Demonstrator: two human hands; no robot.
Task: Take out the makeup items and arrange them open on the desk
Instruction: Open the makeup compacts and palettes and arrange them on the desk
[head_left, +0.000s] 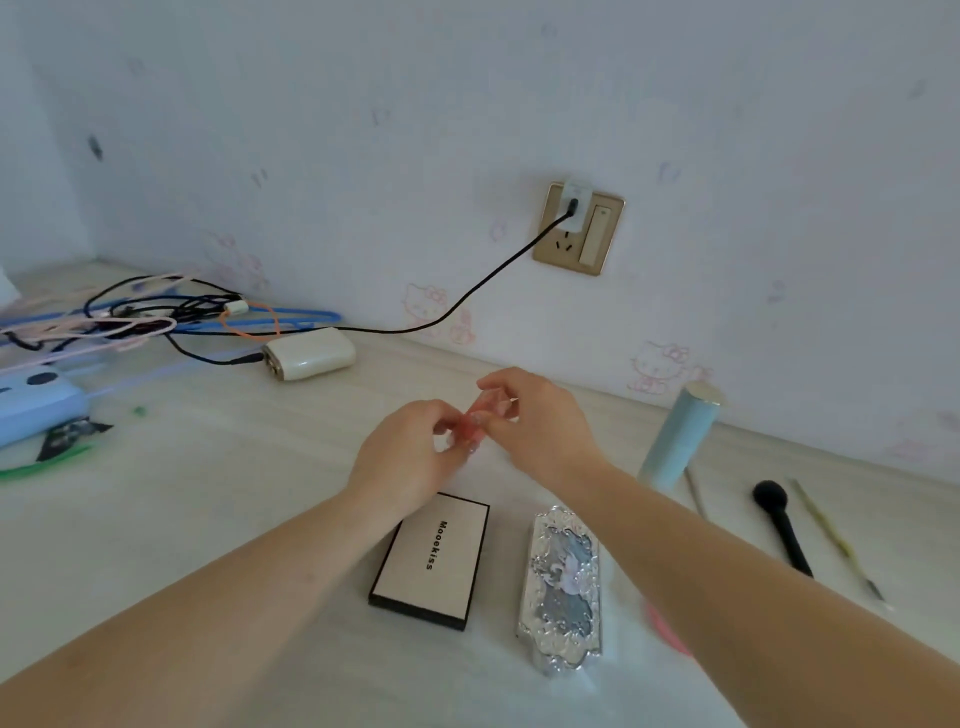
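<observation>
Desk (218, 519): palette (434, 558) and silver case (563, 582) lie shut at 6 o'clock, we judge awaiting opening; brush (782, 525) at 3. We hold a small pink tube (480, 418) at centre, left hand (410, 457) and right hand (540, 421) both pinching it, probably uncapping

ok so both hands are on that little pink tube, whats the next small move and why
Probably pull the two ends apart to uncap it. Both the left hand and right hand pinch the small translucent pink tube above the desk, and it looks still closed, like the cream Moookiss palette and embossed silver case below.
</observation>
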